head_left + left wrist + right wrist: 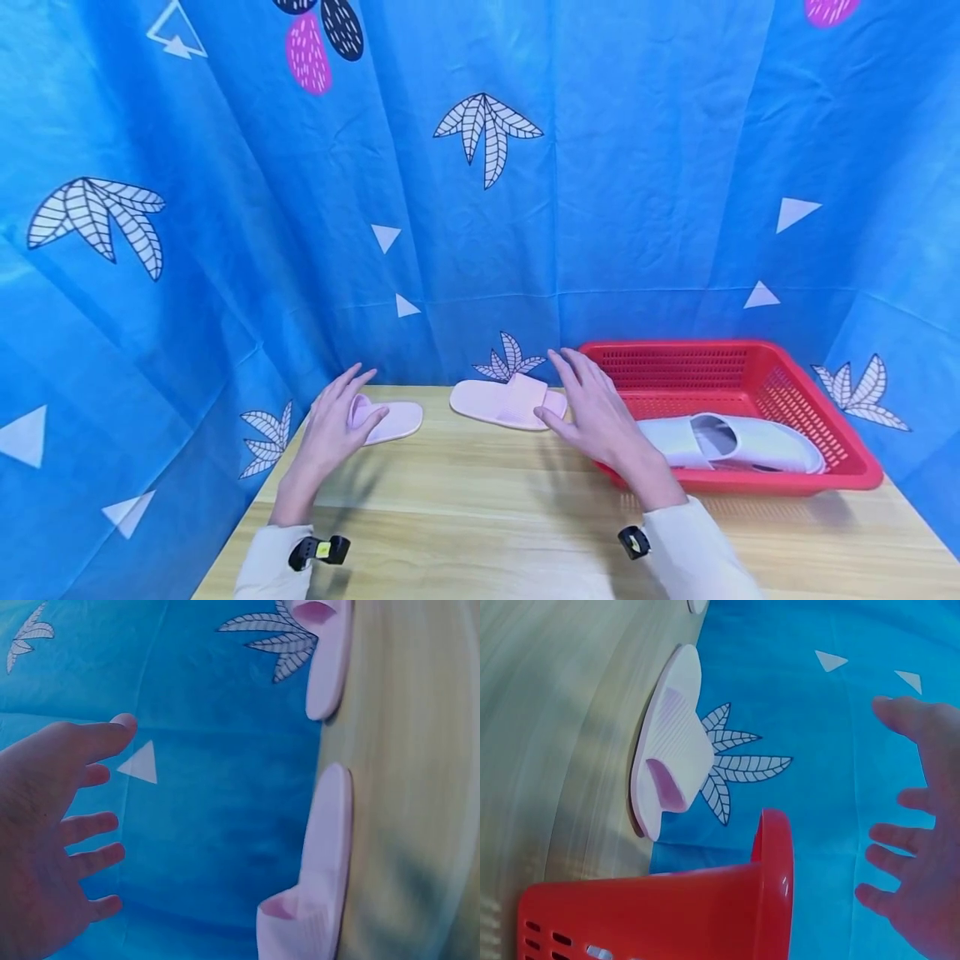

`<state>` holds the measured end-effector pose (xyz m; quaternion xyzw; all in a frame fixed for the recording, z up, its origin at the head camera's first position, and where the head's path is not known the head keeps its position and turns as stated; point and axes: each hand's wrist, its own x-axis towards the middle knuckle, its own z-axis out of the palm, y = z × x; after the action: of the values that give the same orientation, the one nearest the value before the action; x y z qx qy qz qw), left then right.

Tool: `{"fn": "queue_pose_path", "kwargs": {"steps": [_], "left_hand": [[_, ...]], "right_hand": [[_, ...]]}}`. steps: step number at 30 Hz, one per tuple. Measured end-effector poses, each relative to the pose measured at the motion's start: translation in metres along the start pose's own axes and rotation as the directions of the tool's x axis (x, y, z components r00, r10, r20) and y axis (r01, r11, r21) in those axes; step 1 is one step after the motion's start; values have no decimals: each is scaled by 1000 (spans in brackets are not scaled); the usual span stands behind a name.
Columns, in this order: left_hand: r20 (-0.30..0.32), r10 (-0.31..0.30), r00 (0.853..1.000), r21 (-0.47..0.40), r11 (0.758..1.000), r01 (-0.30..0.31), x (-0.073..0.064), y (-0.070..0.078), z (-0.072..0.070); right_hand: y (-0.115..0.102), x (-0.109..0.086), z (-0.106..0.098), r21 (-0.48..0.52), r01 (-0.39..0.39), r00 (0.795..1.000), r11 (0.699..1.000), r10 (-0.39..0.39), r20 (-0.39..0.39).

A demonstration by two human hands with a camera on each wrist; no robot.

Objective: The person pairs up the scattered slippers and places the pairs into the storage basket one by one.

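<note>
Two pink slippers lie on the wooden table by the blue curtain. In the head view the left pink slipper (397, 421) is partly covered by my left hand (333, 419), which hovers above it with fingers spread, holding nothing. The right pink slipper (495, 402) lies sole down, its strap toward the basket. Over its right end and the basket's near-left corner, my right hand (596, 408) is raised, fingers apart and nothing in them. The left wrist view shows air between the hand and the left slipper (328, 825); the right wrist view likewise shows the right slipper (676, 746) untouched.
At the right of the table stands a red plastic basket (847, 429) with perforated walls. White slippers (772, 442) lie inside it. A blue patterned curtain (637, 208) hangs behind and at both sides of the wooden table (480, 517).
</note>
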<state>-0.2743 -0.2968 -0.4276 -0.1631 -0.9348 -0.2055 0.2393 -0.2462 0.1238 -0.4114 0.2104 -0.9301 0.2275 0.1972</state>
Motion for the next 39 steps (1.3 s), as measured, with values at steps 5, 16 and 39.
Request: {"fn": "queue_pose_path", "kwargs": {"steps": [5, 16, 39], "left_hand": [[1, -5, 1000, 17, 1000, 5, -6, -13, 2], [38, -15, 999, 34, 999, 14, -4, -38, 3], [145, -37, 989, 48, 998, 30, -2, -65, 2]], "right_hand": [[-4, 5, 5, -4, 22, 1000, 1000, -22, 13], [-8, 16, 18, 0, -8, 998, 1000, 8, 69], [-16, 32, 43, 14, -44, 991, 999, 42, 124]]}}
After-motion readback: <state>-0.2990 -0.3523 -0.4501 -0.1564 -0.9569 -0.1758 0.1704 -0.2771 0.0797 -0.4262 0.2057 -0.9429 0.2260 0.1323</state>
